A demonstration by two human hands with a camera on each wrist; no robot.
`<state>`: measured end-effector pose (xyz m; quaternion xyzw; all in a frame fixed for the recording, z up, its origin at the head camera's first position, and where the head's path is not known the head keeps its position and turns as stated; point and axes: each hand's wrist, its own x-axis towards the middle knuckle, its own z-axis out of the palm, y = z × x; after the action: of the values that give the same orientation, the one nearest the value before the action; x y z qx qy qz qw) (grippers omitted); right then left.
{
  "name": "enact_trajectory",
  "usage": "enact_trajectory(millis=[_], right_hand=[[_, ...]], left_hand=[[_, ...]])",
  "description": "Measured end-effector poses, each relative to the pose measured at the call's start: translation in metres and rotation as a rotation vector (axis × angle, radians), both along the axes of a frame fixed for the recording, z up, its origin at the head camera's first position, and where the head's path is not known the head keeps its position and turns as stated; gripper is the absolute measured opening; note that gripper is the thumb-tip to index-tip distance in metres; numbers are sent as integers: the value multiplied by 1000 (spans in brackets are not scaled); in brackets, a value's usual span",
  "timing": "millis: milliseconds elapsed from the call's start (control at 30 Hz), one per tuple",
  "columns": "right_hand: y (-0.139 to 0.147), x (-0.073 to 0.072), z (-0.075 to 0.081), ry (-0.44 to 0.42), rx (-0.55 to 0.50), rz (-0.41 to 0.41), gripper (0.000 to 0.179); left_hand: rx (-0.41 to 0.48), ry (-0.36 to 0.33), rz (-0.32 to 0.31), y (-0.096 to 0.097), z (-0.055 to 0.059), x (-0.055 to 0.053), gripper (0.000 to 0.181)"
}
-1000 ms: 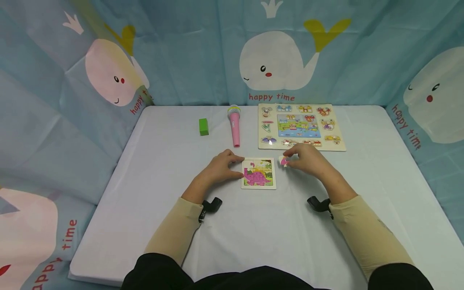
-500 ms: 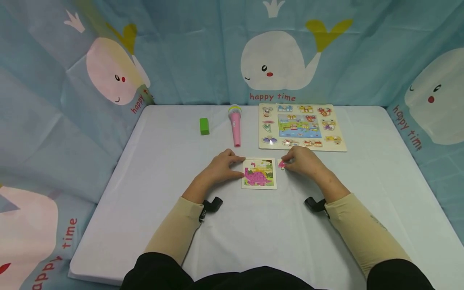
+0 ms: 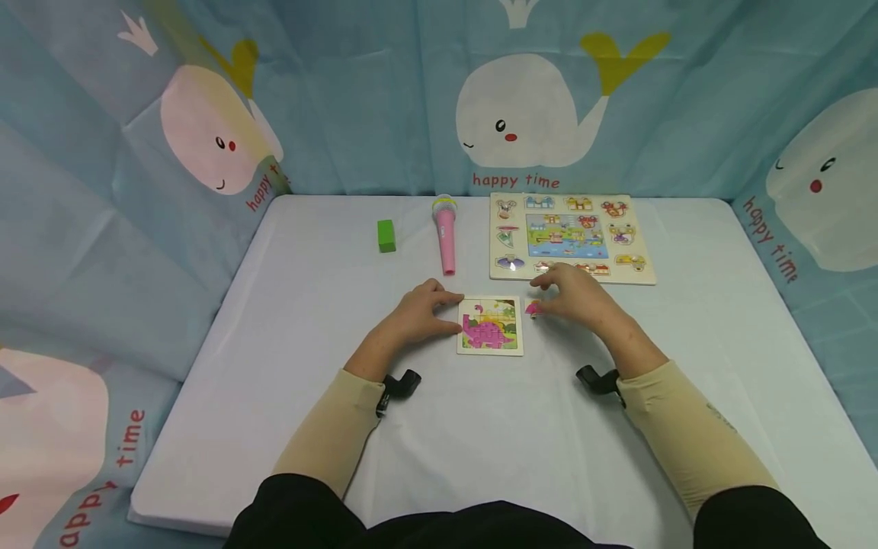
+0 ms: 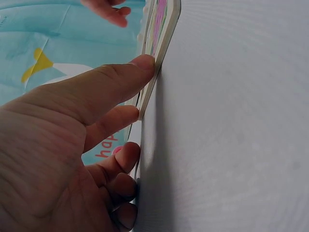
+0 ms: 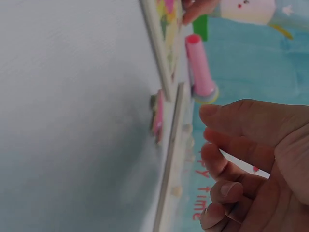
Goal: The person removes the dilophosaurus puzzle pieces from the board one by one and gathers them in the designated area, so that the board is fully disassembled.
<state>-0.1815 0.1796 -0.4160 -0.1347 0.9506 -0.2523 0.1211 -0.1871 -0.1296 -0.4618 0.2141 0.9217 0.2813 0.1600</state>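
Note:
A small square puzzle (image 3: 489,326) with a pink dinosaur and a pale frame lies flat on the white table. My left hand (image 3: 420,313) touches its left edge with thumb and index finger; in the left wrist view the thumb (image 4: 137,65) presses the frame's edge. Just right of the puzzle lies a loose pink puzzle piece (image 3: 531,307), flat on the table in the right wrist view too. My right hand (image 3: 576,295) hovers beside and above that piece, thumb and fingers apart, holding nothing.
Behind the right hand lies a larger wooden picture board (image 3: 504,267). A pink toy microphone (image 3: 446,236) and a green block (image 3: 386,236) sit to its left. A blue whale-print curtain (image 3: 370,114) hangs along the table's back and sides.
My right hand brought the pink piece slightly left, laid it next to the puzzle and let go, then rose a little. The left hand stayed at the puzzle's edge.

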Motion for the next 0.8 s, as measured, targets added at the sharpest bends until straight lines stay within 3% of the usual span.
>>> enact_trajectory(millis=[267,800], right_hand=[[-14,4,13,11,-18,30,42],[-44,4,7,14,-54,77,39]], left_hand=[[6,-19,12,1,3,2,63],[8,-24,32,1,0,1,63]])
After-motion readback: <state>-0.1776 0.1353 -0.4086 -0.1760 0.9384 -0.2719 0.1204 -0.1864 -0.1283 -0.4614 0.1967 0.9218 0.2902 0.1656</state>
